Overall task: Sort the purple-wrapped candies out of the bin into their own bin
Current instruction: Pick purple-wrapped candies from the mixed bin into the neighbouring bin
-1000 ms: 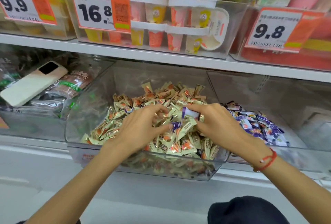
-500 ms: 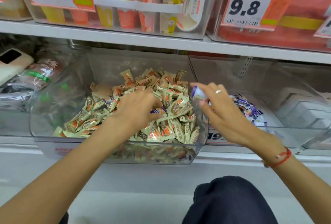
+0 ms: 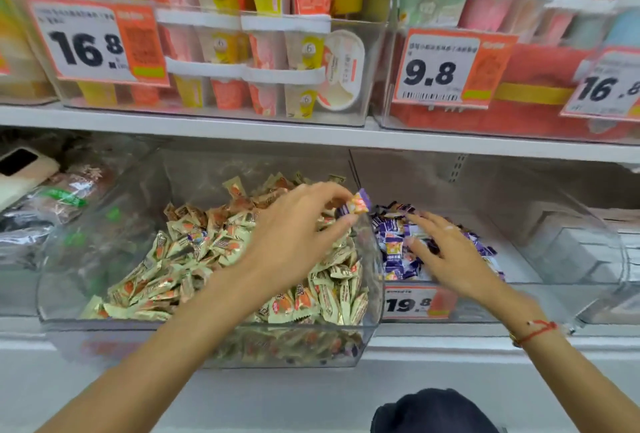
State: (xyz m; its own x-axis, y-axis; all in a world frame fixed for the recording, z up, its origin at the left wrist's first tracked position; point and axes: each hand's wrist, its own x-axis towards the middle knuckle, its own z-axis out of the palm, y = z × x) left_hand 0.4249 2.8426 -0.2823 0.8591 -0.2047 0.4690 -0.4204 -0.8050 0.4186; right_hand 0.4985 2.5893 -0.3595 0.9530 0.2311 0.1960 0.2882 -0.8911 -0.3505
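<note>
Left hand [image 3: 298, 235] lifts one purple-wrapped candy [image 3: 354, 206] over the mixed bin [image 3: 372, 294].

I log the candy pinched between left thumb and fingertips, above the bin's right wall, next to the purple bin [image 3: 561, 221]. Right hand [image 3: 446, 252] lies on the purple candy pile [image 3: 391, 242], fingers spread and fairly straight, gripping nothing that I can see. Cream and orange candies [image 3: 194, 259] fill the mixed bin; a red cord [image 3: 535, 330] circles the right wrist.

The lower shelf [image 3: 311, 356] carries a clear candy bin [image 3: 207, 346]; right of that bin sits another clear bin [image 3: 554, 297].
</note>
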